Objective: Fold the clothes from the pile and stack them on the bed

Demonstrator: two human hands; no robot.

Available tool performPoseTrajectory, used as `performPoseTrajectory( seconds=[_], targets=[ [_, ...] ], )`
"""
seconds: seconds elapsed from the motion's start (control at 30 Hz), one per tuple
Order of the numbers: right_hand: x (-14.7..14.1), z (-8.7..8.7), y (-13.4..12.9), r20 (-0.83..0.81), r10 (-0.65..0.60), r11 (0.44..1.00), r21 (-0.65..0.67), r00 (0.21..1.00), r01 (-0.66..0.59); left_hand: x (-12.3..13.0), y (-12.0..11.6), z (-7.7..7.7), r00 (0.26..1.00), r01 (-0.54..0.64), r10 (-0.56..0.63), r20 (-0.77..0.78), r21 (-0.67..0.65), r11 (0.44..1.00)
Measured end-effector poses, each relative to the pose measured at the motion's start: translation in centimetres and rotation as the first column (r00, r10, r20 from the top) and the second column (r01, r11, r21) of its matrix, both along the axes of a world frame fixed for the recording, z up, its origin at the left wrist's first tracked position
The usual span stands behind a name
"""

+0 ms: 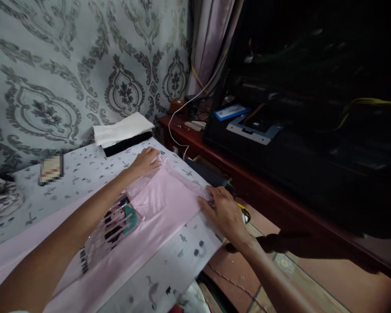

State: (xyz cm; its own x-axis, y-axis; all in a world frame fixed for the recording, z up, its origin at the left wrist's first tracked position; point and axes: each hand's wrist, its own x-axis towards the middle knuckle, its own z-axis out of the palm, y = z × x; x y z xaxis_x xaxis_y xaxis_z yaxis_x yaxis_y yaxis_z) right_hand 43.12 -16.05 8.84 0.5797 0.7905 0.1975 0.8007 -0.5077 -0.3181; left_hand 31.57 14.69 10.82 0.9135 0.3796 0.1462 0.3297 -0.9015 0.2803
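A pink shirt (176, 198) with a dark and green print lies spread across a white patterned sheet (200, 250). My left hand (146, 161) is at the shirt's far edge, its fingers bent and pressed on the pink fabric. At the right edge of the shirt, my right hand (223, 211) has its thumb and fingers on either side of the fabric's corner. The cloth near my left hand is wrinkled, and my left forearm crosses over the shirt and hides part of it.
Folded white cloth (124, 129) rests on folded black cloth (128, 144) by the patterned wall. A blurred-out card (51, 169) and bundled fabric (3, 198) lie left. The dark red desk (263, 204) holds a large dark panel, a blue item and a white cable.
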Motion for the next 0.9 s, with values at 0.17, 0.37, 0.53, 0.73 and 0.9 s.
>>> performPoseTrajectory(
  seconds=[0.17, 0.37, 0.53, 0.73, 0.9],
  targets=[
    [-0.1, 0.2, 0.4, 0.044, -0.030, 0.999, -0.043, 0.999, 0.032, 3.3, 2.8, 2.0, 0.928, 0.143, -0.214, -0.305, -0.240, 0.960],
    [0.1, 0.5, 0.8, -0.024, -0.046, 0.996, -0.078, 0.999, 0.044, 5.4, 1.9, 3.7, 0.832, 0.140, -0.199, -0.518, -0.150, 0.979],
    [-0.1, 1.3, 1.1, -0.087, -0.071, 0.994, -0.095, 0.994, 0.063, 5.8, 1.5, 5.0, 0.793, 0.150, -0.208, -0.573, -0.147, 0.978],
    [-0.1, 1.9, 1.3, -0.221, -0.140, 0.987, -0.103, 0.965, 0.120, 5.7, 0.3, 5.9, 0.786, 0.155, -0.185, -0.590, -0.101, 0.983],
    [0.4, 2.3, 1.6, -0.303, -0.109, 0.991, -0.109, 0.947, 0.079, 5.2, -1.1, 5.9, 0.763, 0.280, -0.279, -0.583, -0.091, 0.956]
  ],
)
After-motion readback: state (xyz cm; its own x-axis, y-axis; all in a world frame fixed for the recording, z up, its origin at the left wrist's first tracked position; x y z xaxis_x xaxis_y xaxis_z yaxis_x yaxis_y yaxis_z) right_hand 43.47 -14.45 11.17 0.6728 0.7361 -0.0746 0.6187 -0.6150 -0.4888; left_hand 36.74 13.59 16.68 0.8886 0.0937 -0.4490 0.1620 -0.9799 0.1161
